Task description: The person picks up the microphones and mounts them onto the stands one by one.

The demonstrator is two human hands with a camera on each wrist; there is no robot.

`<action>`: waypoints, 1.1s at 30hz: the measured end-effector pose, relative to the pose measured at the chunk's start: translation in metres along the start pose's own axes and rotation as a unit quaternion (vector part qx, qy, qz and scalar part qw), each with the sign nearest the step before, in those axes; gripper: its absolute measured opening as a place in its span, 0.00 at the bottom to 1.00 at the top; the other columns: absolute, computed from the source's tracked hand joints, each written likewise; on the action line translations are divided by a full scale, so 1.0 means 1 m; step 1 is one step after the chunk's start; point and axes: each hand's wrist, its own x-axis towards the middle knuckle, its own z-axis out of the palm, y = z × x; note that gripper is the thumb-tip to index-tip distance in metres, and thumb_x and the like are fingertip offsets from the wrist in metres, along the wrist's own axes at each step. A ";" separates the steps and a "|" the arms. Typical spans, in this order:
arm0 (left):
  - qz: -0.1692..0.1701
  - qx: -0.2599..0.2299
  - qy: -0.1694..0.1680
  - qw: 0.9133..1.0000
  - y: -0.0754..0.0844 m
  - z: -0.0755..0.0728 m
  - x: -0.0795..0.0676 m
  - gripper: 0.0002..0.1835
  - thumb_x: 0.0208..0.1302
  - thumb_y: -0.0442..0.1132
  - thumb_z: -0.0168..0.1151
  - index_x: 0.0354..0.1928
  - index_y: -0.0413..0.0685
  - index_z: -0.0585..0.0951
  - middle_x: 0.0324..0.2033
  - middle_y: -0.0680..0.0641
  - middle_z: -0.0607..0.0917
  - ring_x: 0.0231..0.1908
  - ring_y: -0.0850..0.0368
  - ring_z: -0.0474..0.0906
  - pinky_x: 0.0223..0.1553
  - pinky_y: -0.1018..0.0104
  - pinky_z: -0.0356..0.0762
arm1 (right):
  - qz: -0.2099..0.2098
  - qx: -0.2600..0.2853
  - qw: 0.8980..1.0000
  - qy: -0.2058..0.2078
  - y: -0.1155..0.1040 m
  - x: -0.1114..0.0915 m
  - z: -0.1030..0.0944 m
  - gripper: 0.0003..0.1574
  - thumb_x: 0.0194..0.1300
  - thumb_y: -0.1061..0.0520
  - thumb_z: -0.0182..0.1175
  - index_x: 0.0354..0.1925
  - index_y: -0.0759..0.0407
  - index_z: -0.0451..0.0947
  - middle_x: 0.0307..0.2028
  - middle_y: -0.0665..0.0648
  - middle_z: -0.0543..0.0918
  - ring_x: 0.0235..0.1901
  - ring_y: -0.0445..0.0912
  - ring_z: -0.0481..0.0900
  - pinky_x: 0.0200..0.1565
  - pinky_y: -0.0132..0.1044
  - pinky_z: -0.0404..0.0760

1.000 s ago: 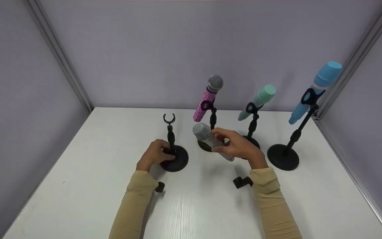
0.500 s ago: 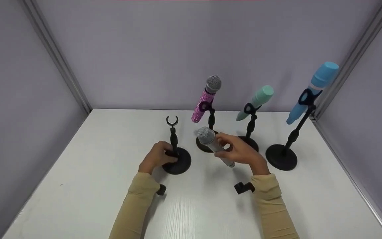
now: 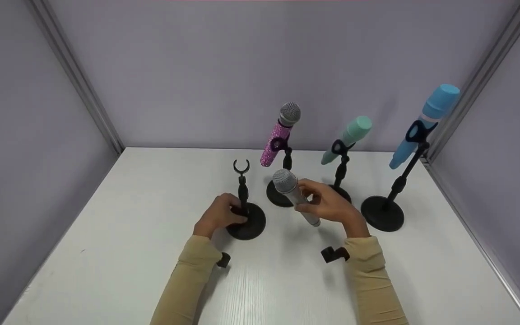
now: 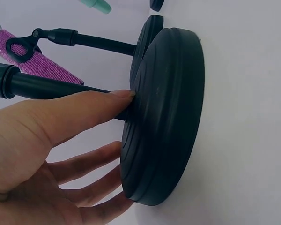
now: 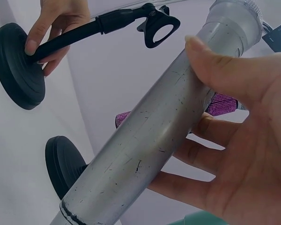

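Nearest, the left grip [image 3: 219, 214] pinches the base [image 3: 254, 221] of the vacant stand [image 3: 243, 194], thumb on top and fingers at the rim. Because it holds only this low part, a sideways knock on the open clip [image 3: 242, 173] could tip or twist the post.

Just beyond, the right grip [image 3: 325, 203] grasps the silver microphone [image 5: 152, 126], thumb against fingers, raised off the surface [image 3: 129, 271] and tilted, its mesh head toward the stand's side. The tube looks smooth, so it might roll or slide if the pinch slackens. Brought against the clip askew, it could catch a prong instead of entering the gap.

Farther back, the pink microphone [image 3: 281, 131] and the green microphone [image 3: 355, 131] sit in their own stands close behind the right grip; a wide backward sweep could jostle either. The blue microphone [image 3: 438, 106], off to the right, seems less at risk.

The left wrist view shows the thumbtip beside the post, where the head view leaves the contact small; the silver microphone is missing from it. The right wrist view alone reveals scuffs along the silver tube and the fingers behind it. Only the head view includes the blue microphone and the whole row.
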 end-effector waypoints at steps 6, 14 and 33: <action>0.011 0.002 -0.011 1.000 0.003 0.005 0.002 0.11 0.52 0.31 0.79 0.39 0.42 0.89 0.43 0.45 0.86 0.48 0.50 0.81 0.54 0.52 0.83 | -0.011 -0.002 1.000 0.006 0.000 -0.001 -0.003 0.29 0.69 0.55 0.68 0.66 0.54 0.75 0.56 0.62 0.82 0.49 0.55 0.81 0.51 0.51 0.82; 0.018 0.001 -0.024 1.000 0.009 0.012 0.000 0.11 0.52 0.31 0.79 0.38 0.42 0.89 0.43 0.45 0.86 0.48 0.51 0.81 0.54 0.52 0.83 | -0.031 0.006 0.999 0.022 0.000 -0.004 -0.006 0.27 0.69 0.58 0.68 0.64 0.57 0.75 0.53 0.62 0.82 0.47 0.53 0.82 0.50 0.53 0.84; 0.063 0.006 -0.055 0.996 0.019 0.024 -0.004 0.12 0.50 0.31 0.80 0.39 0.40 0.89 0.42 0.45 0.87 0.48 0.52 0.80 0.57 0.52 0.81 | -0.023 0.022 0.996 0.085 -0.004 0.000 -0.009 0.30 0.67 0.61 0.68 0.66 0.53 0.74 0.55 0.63 0.83 0.47 0.52 0.85 0.53 0.52 0.84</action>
